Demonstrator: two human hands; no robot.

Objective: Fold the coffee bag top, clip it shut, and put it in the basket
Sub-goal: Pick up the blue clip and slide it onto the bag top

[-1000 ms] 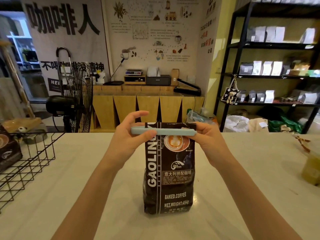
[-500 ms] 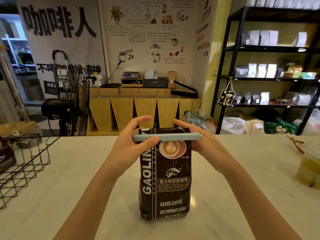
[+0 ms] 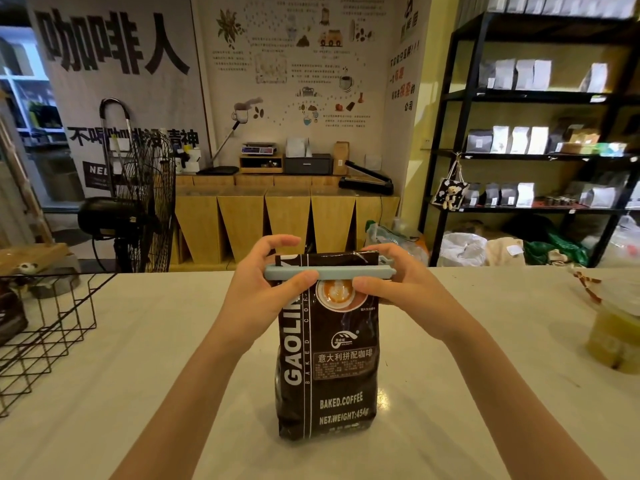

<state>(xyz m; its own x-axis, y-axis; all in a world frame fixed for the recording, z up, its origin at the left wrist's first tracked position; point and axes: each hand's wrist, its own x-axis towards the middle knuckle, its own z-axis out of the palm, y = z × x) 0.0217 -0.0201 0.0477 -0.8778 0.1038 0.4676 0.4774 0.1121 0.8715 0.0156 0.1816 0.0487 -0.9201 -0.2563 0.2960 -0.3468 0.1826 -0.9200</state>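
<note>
Upright on the table (image 3: 485, 341) before me stands the coffee bag (image 3: 327, 368), its top folded, the blue clip (image 3: 329, 273) lying across the fold. My left hand (image 3: 258, 292) and right hand (image 3: 398, 282) pinch the clip's ends; whether it has latched I cannot tell. Basketing remains: the wire basket (image 3: 45, 327) sits well left of the bag.

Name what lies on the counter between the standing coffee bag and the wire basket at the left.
Nothing does: the head view shows bare white counter between the coffee bag and the wire basket, crossed only by the person's left forearm above it.
</note>
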